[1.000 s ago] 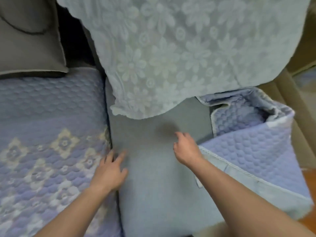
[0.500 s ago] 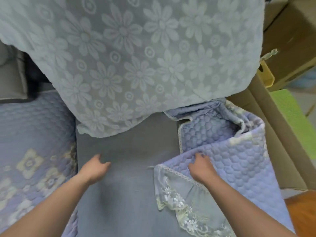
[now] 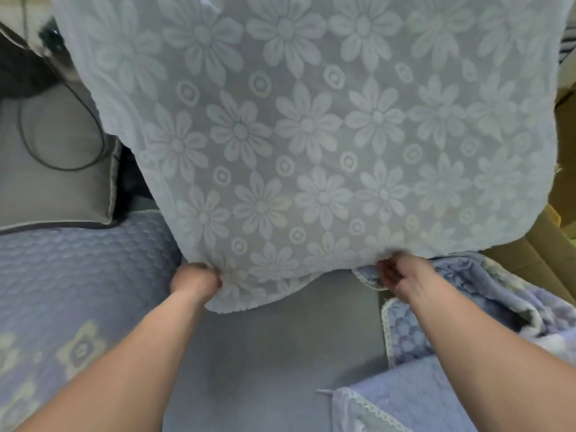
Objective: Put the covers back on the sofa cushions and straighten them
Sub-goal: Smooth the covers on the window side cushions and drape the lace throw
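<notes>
Head view, looking down at the sofa. Both hands are on the lower edge of the pale floral lace cover (image 3: 305, 129), which hangs over the backrest and fills most of the upper frame.

Left hand (image 3: 196, 280): grip clenched on the cover's bottom-left corner, fingers curled into the fabric, which bunches at the knuckles. Right hand (image 3: 402, 275): grip also grasping the cover's lower hem, further right, fingers curled under the edge; it sits just above the rumpled lavender quilted cover (image 3: 486, 294).

The hem sags between the two hands and overlaps the back of the bare grey seat cushion (image 3: 268, 353), which lies uncovered in the middle, between the forearms.

Left of it, a seat already wears a lavender quilted seat cover (image 3: 71, 275) with a pale flower pattern, lying flat. Right of the bare cushion, the loose quilted cover is folded back on itself in a heap, lace trim showing along its near edge.

Upper left: a grey back cushion (image 3: 56, 188) with a dark cable (image 3: 62, 165) looped across it. Far right: cardboard boxes (image 3: 548, 275) beside the sofa.
</notes>
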`<act>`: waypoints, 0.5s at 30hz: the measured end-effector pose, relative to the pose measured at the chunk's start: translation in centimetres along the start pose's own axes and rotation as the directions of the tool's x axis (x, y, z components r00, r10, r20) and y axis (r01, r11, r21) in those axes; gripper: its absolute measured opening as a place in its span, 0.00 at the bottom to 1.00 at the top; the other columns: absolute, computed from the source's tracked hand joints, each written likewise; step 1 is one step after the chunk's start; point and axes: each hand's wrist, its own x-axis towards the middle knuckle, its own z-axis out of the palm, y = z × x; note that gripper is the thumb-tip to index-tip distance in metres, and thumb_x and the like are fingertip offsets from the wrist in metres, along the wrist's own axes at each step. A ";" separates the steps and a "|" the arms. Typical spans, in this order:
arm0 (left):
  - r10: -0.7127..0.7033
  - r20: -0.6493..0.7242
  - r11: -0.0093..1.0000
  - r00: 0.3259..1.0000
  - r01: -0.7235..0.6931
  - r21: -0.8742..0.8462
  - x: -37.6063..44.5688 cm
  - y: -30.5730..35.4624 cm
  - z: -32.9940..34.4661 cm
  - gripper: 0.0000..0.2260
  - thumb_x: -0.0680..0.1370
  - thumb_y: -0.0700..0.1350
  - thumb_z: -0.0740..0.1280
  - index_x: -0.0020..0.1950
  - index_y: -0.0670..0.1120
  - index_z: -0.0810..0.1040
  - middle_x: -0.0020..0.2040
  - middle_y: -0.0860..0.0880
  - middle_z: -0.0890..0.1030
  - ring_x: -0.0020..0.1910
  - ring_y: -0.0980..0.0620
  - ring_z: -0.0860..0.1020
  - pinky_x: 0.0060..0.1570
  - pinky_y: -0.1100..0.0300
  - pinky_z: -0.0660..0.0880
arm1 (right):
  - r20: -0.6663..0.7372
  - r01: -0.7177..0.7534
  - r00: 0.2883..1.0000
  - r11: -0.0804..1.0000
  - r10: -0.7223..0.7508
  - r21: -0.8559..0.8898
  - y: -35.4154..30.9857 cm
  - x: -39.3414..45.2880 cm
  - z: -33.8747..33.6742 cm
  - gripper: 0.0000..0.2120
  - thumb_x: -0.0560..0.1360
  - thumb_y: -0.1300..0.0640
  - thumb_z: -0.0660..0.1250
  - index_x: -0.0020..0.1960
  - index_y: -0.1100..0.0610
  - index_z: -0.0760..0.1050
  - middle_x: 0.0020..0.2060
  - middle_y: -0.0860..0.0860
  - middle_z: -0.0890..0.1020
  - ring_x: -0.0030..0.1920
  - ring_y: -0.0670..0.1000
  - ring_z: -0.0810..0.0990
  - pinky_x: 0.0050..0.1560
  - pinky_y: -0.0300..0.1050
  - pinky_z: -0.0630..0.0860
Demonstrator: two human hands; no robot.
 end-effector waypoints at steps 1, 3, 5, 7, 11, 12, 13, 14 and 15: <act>0.023 0.006 0.999 1.000 -0.022 -0.025 -0.7 0.3 -0.5 0.11 0.79 0.42 0.63 0.48 0.35 0.81 0.48 0.38 0.83 0.50 0.39 0.81 0.49 0.51 0.79 | -0.017 0.007 1.000 1.000 -0.007 -0.017 -0.2 -0.2 0.1 0.13 0.84 0.65 0.53 0.42 0.57 0.70 0.32 0.54 0.73 0.31 0.49 0.74 0.18 0.38 0.74; 0.088 -0.034 0.993 0.996 -0.090 -0.076 -3.2 0.5 -1.8 0.13 0.80 0.42 0.60 0.47 0.36 0.80 0.45 0.40 0.82 0.45 0.41 0.80 0.41 0.56 0.72 | -0.074 0.054 0.996 0.998 -0.057 -0.041 -0.8 -0.3 -0.2 0.13 0.82 0.67 0.54 0.44 0.58 0.72 0.24 0.54 0.77 0.23 0.49 0.77 0.16 0.38 0.72; 0.147 -0.077 0.988 0.986 -0.150 -0.026 -6.8 -0.1 -3.8 0.13 0.80 0.44 0.61 0.39 0.39 0.76 0.37 0.45 0.77 0.35 0.47 0.73 0.33 0.57 0.65 | -0.117 0.093 0.988 0.995 -0.096 -0.036 -0.9 -0.6 -1.1 0.09 0.78 0.69 0.61 0.46 0.58 0.75 0.27 0.55 0.81 0.25 0.51 0.80 0.19 0.42 0.76; 0.177 -0.100 0.984 0.979 -0.174 0.042 -9.5 -1.1 -7.0 0.13 0.79 0.43 0.62 0.35 0.43 0.68 0.32 0.45 0.69 0.31 0.48 0.66 0.32 0.54 0.58 | -0.108 0.142 0.983 0.988 -0.148 -0.066 -0.9 -2.5 -2.0 0.08 0.76 0.67 0.65 0.53 0.59 0.77 0.42 0.57 0.82 0.37 0.54 0.82 0.29 0.50 0.81; 0.205 -0.018 0.979 0.979 -0.205 0.001 -14.0 -0.1 -13.2 0.12 0.76 0.43 0.62 0.34 0.47 0.64 0.30 0.47 0.68 0.32 0.48 0.66 0.36 0.55 0.60 | -0.168 0.246 0.957 0.968 -0.235 0.049 -3.2 -12.4 -3.9 0.14 0.79 0.65 0.58 0.61 0.58 0.75 0.47 0.55 0.82 0.44 0.53 0.82 0.46 0.50 0.81; 0.213 0.022 0.976 0.977 -0.212 -0.048 -15.5 1.1 -14.4 0.11 0.75 0.43 0.62 0.34 0.48 0.63 0.31 0.47 0.66 0.32 0.49 0.65 0.37 0.55 0.60 | -0.162 0.257 0.957 0.963 -0.242 0.085 -4.3 -15.0 -4.7 0.15 0.78 0.66 0.58 0.61 0.57 0.76 0.49 0.55 0.83 0.45 0.54 0.83 0.46 0.50 0.82; 0.231 0.047 0.969 0.972 -0.225 -0.102 -17.1 2.4 -15.4 0.10 0.75 0.43 0.61 0.35 0.48 0.63 0.31 0.47 0.66 0.32 0.49 0.65 0.37 0.55 0.60 | -0.172 0.274 0.952 0.955 -0.253 0.113 -5.5 -17.0 -5.7 0.16 0.77 0.66 0.59 0.61 0.58 0.77 0.52 0.56 0.84 0.45 0.54 0.84 0.43 0.49 0.82; 0.247 0.079 0.959 0.966 -0.232 -0.163 -18.8 3.7 -16.4 0.10 0.75 0.43 0.61 0.35 0.48 0.63 0.32 0.47 0.65 0.32 0.49 0.64 0.36 0.55 0.60 | -0.189 0.288 0.947 0.948 -0.260 0.135 -6.6 -18.8 -7.0 0.17 0.75 0.67 0.61 0.62 0.61 0.78 0.54 0.59 0.84 0.45 0.55 0.85 0.40 0.49 0.83; 0.265 0.107 0.945 0.958 -0.236 -0.228 -21.0 5.6 -17.5 0.10 0.75 0.42 0.60 0.36 0.47 0.62 0.32 0.47 0.65 0.32 0.49 0.64 0.34 0.55 0.62 | -0.207 0.316 0.938 0.932 -0.279 0.177 -8.4 -20.7 -8.6 0.17 0.74 0.68 0.62 0.61 0.64 0.78 0.54 0.61 0.84 0.47 0.56 0.84 0.39 0.50 0.83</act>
